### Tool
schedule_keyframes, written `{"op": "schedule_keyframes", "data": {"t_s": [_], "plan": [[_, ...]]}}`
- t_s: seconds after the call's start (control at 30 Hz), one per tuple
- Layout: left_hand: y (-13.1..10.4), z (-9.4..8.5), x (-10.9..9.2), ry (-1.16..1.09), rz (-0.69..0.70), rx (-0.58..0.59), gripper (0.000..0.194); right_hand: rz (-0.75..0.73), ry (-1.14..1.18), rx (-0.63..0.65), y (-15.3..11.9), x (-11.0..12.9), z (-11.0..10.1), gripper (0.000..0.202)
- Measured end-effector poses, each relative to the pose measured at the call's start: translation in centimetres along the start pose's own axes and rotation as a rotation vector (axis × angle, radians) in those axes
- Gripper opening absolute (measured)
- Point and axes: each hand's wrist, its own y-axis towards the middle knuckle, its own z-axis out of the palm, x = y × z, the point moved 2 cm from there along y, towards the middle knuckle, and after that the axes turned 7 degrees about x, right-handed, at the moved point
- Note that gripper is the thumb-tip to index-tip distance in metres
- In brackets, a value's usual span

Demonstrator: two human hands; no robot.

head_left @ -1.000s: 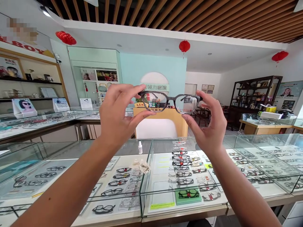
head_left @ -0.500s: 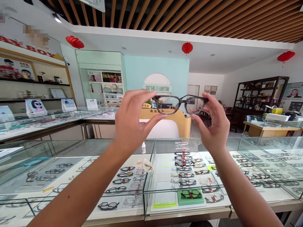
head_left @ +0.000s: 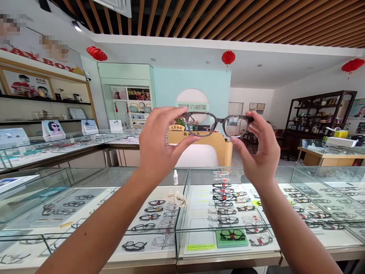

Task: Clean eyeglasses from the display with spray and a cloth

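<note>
A pair of glasses [head_left: 220, 121] with dark grey frames and clear lenses is held up above the display case, lenses side by side. My left hand [head_left: 161, 139] grips its left end, fingers along the top corner and thumb below near the lower rim. At the other end, my right hand [head_left: 259, 146] pinches the right corner between fingers and thumb. Both hands are closed on the frame. Below them on the glass top stand a small white bottle [head_left: 175, 177] and a crumpled beige cloth [head_left: 177, 198].
A glass display case [head_left: 182, 230] with several rows of glasses spans the front. Another glass counter [head_left: 94, 140] runs along the left. Behind are a wooden reception desk [head_left: 227, 152], a dark shelf unit [head_left: 313, 114] and a small counter [head_left: 322, 156] at right.
The glasses are turned slightly, their front now squarer and the temple behind the right lens less visible. The view has shifted a little to the left; both hands keep their grip.
</note>
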Motion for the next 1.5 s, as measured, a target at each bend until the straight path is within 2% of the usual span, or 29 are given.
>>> {"op": "schedule_keyframes", "data": {"t_s": [0.17, 0.33, 0.43, 0.57, 0.67, 0.73, 0.87, 1.0, 1.13, 1.33, 1.5], "plan": [[-0.6, 1.7, 2.6, -0.195, -0.087, 0.039, 0.058, -0.053, -0.112, -0.009, 0.0, 2.0, -0.3, 0.062], [-1.2, 3.3, 4.2, -0.354, -0.1, 0.016, 0.055, -0.079, -0.153, 0.017, 0.0, 2.2, 0.2, 0.063], [-1.3, 3.2, 4.0, -0.341, -0.093, -0.018, 0.057, -0.068, -0.11, 0.015, 0.0, 1.8, 0.3, 0.064], [-1.7, 2.6, 2.8, -0.241, -0.079, -0.04, 0.056, 0.001, 0.006, 0.014, -0.8, 0.6, 0.8, 0.065], [-2.7, 2.8, 1.9, -0.164, -0.085, -0.028, 0.056, 0.092, 0.086, 0.024, -2.4, -1.3, 1.8, 0.059], [-3.8, 3.7, 1.9, -0.143, -0.125, 0.026, 0.056, 0.169, 0.153, 0.038, -4.1, -2.9, 2.8, 0.059], [-7.6, 7.1, 3.8, -0.231, -0.245, 0.172, 0.056, 0.367, 0.293, 0.097, -8.5, -6.5, 5.7, 0.06], [-12.9, 11.6, 6.7, -0.318, -0.389, 0.265, 0.061, 0.572, 0.377, 0.187, -13.3, -10.1, 8.9, 0.064], [-18.2, 15.8, 9.5, -0.374, -0.531, 0.364, 0.053, 0.735, 0.43, 0.273, -17.8, -13.9, 12.4, 0.066], [-25.0, 21.3, 13.1, -0.408, -0.732, 0.416, 0.053, 0.915, 0.558, 0.344, -23.5, -18.8, 17.4, 0.066], [-30.4, 24.7, 14.9, -0.497, -0.853, 0.422, 0.056, 0.98, 0.636, 0.358, -26.8, -21.1, 20.1, 0.062]]}}
